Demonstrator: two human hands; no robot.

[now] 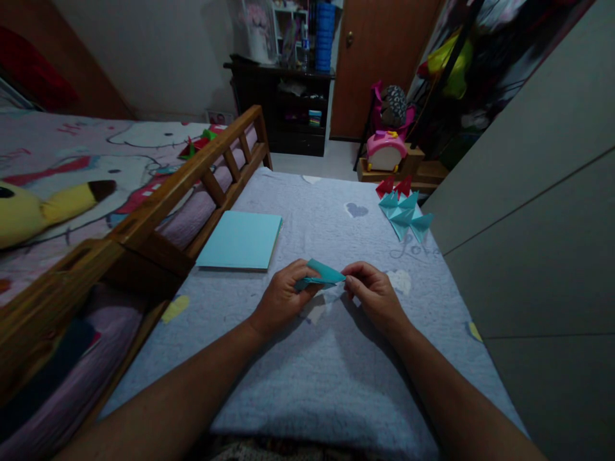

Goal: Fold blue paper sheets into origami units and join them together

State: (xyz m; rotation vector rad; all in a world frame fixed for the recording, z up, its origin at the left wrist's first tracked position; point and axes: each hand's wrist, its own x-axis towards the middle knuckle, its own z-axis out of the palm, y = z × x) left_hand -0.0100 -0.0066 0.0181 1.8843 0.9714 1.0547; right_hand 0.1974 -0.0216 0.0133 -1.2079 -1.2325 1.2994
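A folded piece of turquoise origami paper (325,273) is held just above the bed, its narrow tip pointing right. My left hand (291,288) is closed around its wide end, thumb below and fingers above. The thumb and index finger of my right hand (375,291) pinch the pointed tip. To the upper left of my hands lies a stack of light blue square paper (240,240). Several folded turquoise paper cranes (403,213) stand together at the far right of the bed, with red folded paper figures (394,186) just behind them.
A pale blue patterned bedsheet (317,371) lies under everything. The wooden bed rail (192,189) bounds the left side, with a second bed and a yellow plush toy (43,208) beyond. At right stands a pale cabinet (528,211); a dark shelf (283,105) is at the back.
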